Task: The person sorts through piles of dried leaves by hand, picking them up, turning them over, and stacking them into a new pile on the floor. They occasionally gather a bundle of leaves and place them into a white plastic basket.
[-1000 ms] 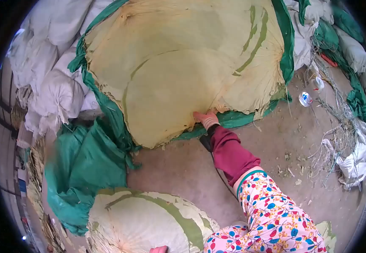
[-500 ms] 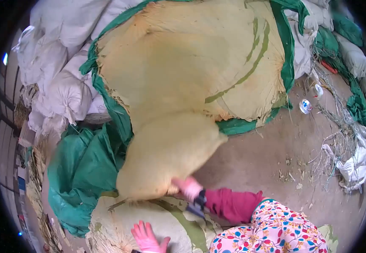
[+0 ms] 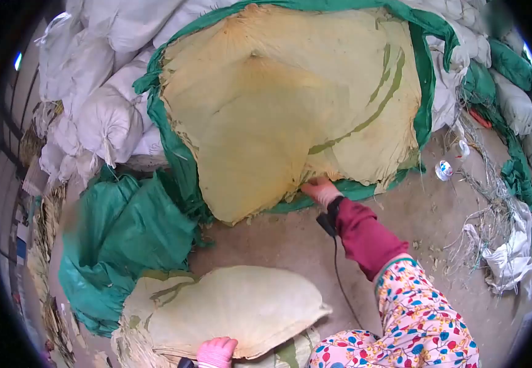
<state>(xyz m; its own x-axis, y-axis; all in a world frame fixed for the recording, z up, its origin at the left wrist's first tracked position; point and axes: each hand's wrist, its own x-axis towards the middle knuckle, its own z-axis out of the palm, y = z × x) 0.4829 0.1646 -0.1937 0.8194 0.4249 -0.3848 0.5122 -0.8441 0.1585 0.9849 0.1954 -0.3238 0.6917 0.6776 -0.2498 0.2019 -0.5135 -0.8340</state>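
My right hand (image 3: 321, 189), in a pink glove, pinches the near edge of a broad stack of dried lotus leaves (image 3: 260, 116), pale yellow-green and spread on green sheeting. In front of me, a folded dried lotus leaf (image 3: 247, 310) lies on top of a smaller leaf pile (image 3: 134, 334). At that folded leaf's near edge is my left hand (image 3: 217, 352), also gloved in pink, its fingers curled over the rim; the thumb is hidden.
Crumpled green sheeting (image 3: 131, 239) lies to the left. White sacks (image 3: 109, 126) are piled behind it. On the right are a tape roll (image 3: 444, 170), loose twine and a torn white bag (image 3: 511, 260). A black cable (image 3: 339, 270) hangs from my right wrist.
The folded leaf has come off the big stack onto the near pile. My right hand has moved forward to the stack's edge. My left hand's spread fingers have closed at the folded leaf's rim.
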